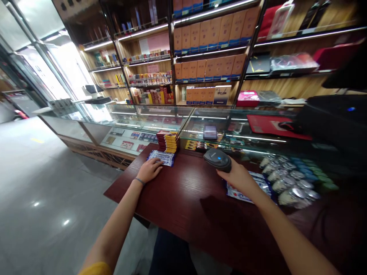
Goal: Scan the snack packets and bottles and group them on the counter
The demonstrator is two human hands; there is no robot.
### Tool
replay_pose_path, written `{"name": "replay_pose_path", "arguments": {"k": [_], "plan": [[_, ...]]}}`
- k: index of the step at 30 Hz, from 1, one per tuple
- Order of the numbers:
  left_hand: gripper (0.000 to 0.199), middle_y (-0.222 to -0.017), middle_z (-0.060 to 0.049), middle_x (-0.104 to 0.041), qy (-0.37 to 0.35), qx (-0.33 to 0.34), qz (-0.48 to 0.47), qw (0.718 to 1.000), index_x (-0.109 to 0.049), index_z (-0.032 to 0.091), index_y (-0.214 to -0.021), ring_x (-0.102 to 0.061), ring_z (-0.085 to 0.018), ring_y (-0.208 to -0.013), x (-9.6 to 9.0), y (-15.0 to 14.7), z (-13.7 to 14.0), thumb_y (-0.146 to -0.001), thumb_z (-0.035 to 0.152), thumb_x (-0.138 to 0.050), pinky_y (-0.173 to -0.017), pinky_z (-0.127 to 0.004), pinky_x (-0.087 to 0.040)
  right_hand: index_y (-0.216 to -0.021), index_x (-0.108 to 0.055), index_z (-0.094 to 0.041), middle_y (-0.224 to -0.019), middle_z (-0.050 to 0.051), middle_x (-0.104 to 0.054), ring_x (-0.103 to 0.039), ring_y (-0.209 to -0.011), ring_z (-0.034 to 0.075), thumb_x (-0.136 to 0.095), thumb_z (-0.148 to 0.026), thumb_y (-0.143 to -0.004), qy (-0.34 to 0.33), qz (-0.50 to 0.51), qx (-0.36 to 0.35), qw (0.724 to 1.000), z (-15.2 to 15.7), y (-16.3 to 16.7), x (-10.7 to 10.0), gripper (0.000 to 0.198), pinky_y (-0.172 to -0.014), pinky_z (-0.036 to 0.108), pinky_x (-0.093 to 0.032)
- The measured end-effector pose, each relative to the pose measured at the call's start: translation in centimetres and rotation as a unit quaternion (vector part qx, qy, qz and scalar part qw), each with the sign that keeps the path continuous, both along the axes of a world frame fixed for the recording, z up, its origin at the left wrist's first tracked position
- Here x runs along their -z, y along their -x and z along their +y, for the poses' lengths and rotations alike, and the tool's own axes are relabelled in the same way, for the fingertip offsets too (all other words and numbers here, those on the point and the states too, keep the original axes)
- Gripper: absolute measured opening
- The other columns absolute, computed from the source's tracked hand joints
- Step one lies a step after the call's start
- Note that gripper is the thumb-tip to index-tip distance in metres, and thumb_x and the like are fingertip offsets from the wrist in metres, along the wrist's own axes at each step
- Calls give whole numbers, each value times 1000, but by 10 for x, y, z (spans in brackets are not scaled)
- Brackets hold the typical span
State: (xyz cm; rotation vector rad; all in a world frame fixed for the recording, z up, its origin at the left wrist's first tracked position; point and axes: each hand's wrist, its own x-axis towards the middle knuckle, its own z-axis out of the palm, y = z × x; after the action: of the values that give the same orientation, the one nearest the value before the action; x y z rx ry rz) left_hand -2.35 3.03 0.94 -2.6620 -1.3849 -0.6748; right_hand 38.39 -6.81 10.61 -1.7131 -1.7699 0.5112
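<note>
Our R hand (236, 175) is wrapped round the scanner (217, 158), above the dk red table (183, 191). Our L hand (149, 170), fingers a bit spread, rests on blue/wht pkts (164, 157) just by the red/yellow stack (166, 142). 2nd pkt pile (239, 194) is partly behind our R forearm (268, 204), nr jars (286, 179).

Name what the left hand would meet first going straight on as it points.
Likely the stack of red and yellow packets, just past the blue-white packaging the left hand touches; depth is uncertain.
</note>
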Motion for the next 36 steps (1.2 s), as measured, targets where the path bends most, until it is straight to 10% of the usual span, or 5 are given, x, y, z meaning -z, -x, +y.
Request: {"name": "replay_pose_path", "arguments": {"k": [8, 24, 36], "plan": [[41, -135, -12, -59, -46, 47, -15, 998, -60, 26, -135, -56, -30, -124, -21, -65, 2, -96, 35, -52, -107, -46, -45, -123, -59, -21, -63, -3, -66, -54, -40, 15, -63, -34, -80, 42, 17, 13, 999, -14, -44, -41, 46, -48, 28, -44], [35, -127, -12, -60, -2, 253, -68, 965, -61, 21, -128, -56, -27, -119, -18, -312, -61, -95, 31, -56, -103, -43, -48, -75, -52, -24, -44, -5, -50, -44, -37, 13, -64, -31, -78, 87, 113, 28, 989, -65, -147, -72, 14, -41, 26, -34], [23, -114, -9, -62, 19, 247, 40, 968, -65, 22, -116, -56, -25, -106, -9, -362, -86, -95, 30, -58, -91, -39, -46, -69, -49, -24, -42, -6, -50, -45, -36, 12, -64, -27, -79, 75, 130, 65, 987, -87, -166, -85, 18, -43, 25, -36]]}}
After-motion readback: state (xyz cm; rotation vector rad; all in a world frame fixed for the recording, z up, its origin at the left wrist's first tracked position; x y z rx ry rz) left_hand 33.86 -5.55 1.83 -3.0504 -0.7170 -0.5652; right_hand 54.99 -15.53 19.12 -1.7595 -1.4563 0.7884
